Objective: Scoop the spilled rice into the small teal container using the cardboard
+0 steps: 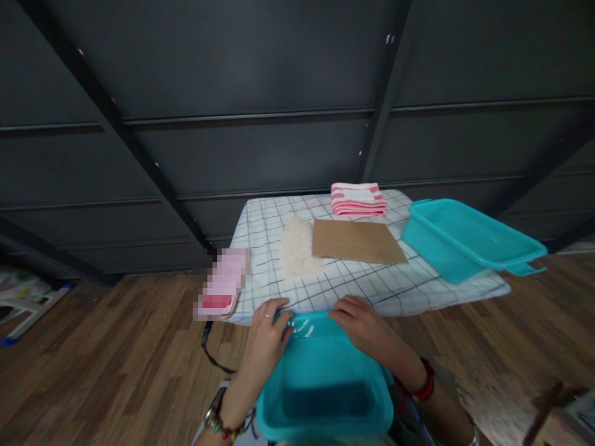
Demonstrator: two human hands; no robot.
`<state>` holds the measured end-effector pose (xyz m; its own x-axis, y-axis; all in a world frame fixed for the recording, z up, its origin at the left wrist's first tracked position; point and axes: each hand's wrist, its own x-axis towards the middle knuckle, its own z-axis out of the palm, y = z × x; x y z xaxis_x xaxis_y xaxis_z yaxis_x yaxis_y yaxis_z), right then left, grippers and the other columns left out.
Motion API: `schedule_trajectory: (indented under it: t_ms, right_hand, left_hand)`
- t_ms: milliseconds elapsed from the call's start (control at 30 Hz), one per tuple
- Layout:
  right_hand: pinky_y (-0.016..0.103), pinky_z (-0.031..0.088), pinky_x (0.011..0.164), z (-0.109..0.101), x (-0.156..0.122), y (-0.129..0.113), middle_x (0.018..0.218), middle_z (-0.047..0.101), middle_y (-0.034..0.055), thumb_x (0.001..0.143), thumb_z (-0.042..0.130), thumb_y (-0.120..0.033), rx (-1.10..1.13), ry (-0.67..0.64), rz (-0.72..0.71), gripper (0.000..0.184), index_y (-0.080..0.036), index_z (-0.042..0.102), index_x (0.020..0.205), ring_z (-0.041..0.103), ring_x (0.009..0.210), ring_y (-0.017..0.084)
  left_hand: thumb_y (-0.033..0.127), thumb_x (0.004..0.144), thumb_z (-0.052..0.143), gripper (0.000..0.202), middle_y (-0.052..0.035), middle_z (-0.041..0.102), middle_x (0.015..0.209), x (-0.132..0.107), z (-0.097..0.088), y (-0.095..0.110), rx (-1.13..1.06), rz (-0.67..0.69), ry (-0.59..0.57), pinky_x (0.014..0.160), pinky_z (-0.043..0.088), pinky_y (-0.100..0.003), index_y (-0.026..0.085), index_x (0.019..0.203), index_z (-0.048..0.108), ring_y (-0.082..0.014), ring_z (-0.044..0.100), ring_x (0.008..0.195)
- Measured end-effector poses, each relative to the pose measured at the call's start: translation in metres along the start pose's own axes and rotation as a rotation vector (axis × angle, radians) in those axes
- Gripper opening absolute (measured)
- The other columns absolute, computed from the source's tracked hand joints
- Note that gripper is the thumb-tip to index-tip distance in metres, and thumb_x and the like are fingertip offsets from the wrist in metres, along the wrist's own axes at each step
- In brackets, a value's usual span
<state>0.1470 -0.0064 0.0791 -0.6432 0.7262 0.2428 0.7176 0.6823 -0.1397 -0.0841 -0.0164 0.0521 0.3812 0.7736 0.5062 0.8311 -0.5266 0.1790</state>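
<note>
A teal plastic tub [325,396] sits low in front of me, against the near edge of a small table covered by a checked white cloth [372,288]. My left hand [266,337] curls over the tub's far left rim. My right hand [367,328] grips the far right rim, fingers bent over the edge. On the cloth lie a heap of white rice [297,248], a flat brown paper bag [356,241] and a folded pink-and-white striped towel [357,198].
A second teal tub [465,238] stands on the table's right end, overhanging it. A blurred pink item [223,285] lies at the table's left corner. A black cord [211,353] trails on the wood floor. Dark panelled wall behind.
</note>
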Motion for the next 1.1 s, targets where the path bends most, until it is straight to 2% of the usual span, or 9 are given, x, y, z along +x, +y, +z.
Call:
schedule_trajectory:
  t_ms: [167,300,433,667,767,867,933,1000,1100]
  right_hand:
    - [0.031,0.044,0.073,-0.004,-0.007,-0.006,0.085,0.060,0.0070,0.082,0.043,0.003,0.021,0.087,0.032,0.028,-0.015,0.064,0.088,0.051,0.080,0.018]
    - [0.030,0.046,0.072,-0.006,-0.004,0.003,0.084,0.061,0.0075,0.082,0.044,0.003,0.098,0.055,0.047,0.028,-0.014,0.066,0.087,0.052,0.081,0.018]
    - [0.029,0.046,0.071,-0.006,-0.001,0.008,0.082,0.061,0.0067,0.082,0.048,0.001,0.157,0.021,0.034,0.024,-0.013,0.067,0.085,0.053,0.081,0.018]
    - [0.029,0.046,0.072,0.000,-0.001,0.009,0.081,0.061,0.0054,0.082,0.045,0.003,0.154,0.050,0.026,0.028,-0.014,0.067,0.086,0.053,0.080,0.017]
    - [0.029,0.046,0.072,0.000,-0.002,0.009,0.082,0.061,0.0053,0.082,0.045,0.003,0.177,0.053,0.037,0.028,-0.015,0.067,0.085,0.053,0.081,0.017]
    - [0.029,0.046,0.071,0.000,-0.002,0.008,0.081,0.060,0.0053,0.082,0.047,0.001,0.198,0.061,0.047,0.025,-0.015,0.067,0.084,0.054,0.080,0.017]
    - [0.029,0.046,0.071,0.000,-0.002,0.008,0.080,0.060,0.0047,0.083,0.048,0.000,0.203,0.066,0.045,0.023,-0.015,0.066,0.082,0.054,0.080,0.017]
    - [0.028,0.046,0.071,0.000,-0.002,0.009,0.080,0.060,0.0041,0.083,0.048,0.000,0.197,0.074,0.035,0.024,-0.016,0.066,0.082,0.054,0.079,0.016]
    - [0.028,0.046,0.071,0.000,-0.002,0.010,0.080,0.061,0.0042,0.083,0.048,0.000,0.167,0.085,0.019,0.024,-0.016,0.066,0.082,0.054,0.079,0.016]
  left_hand:
    - [0.011,0.078,0.056,0.019,-0.0083,0.057,0.112,-0.001,-0.006,0.004,-0.002,-0.041,0.046,0.085,0.051,-0.044,0.023,0.093,0.060,-0.0254,0.053,0.105]
    - [0.009,0.079,0.055,0.017,-0.0090,0.056,0.118,0.010,-0.004,0.004,0.025,-0.027,0.012,0.090,0.049,-0.050,0.022,0.088,0.062,-0.0281,0.050,0.113]
    - [0.005,0.078,0.055,0.016,-0.0092,0.059,0.116,0.014,0.002,0.001,-0.036,-0.014,-0.011,0.092,0.050,-0.048,0.019,0.081,0.061,-0.0271,0.050,0.113]
    - [0.007,0.077,0.059,0.012,-0.0094,0.061,0.116,0.013,0.007,-0.005,-0.138,-0.014,-0.044,0.093,0.049,-0.048,0.019,0.077,0.060,-0.0263,0.052,0.116]
    - [0.010,0.075,0.063,0.017,-0.0094,0.062,0.118,0.015,0.005,-0.009,-0.176,-0.074,-0.107,0.096,0.046,-0.050,0.020,0.088,0.061,-0.0259,0.054,0.117]
    - [0.012,0.075,0.064,0.040,-0.0113,0.060,0.127,0.016,0.001,-0.013,-0.142,-0.186,-0.181,0.102,0.037,-0.057,0.022,0.113,0.056,-0.0271,0.050,0.123]
    - [0.015,0.076,0.063,0.049,-0.0135,0.054,0.134,0.015,-0.002,-0.015,-0.108,-0.239,-0.217,0.103,0.031,-0.061,0.023,0.123,0.051,-0.0293,0.043,0.129]
    - [0.017,0.076,0.064,0.049,-0.0134,0.052,0.136,0.015,-0.002,-0.015,-0.085,-0.265,-0.231,0.103,0.028,-0.064,0.025,0.123,0.052,-0.0311,0.039,0.132]
    - [0.014,0.074,0.064,0.037,-0.0120,0.057,0.131,0.015,-0.001,-0.010,-0.064,-0.281,-0.206,0.101,0.027,-0.067,0.025,0.109,0.061,-0.0334,0.039,0.131]
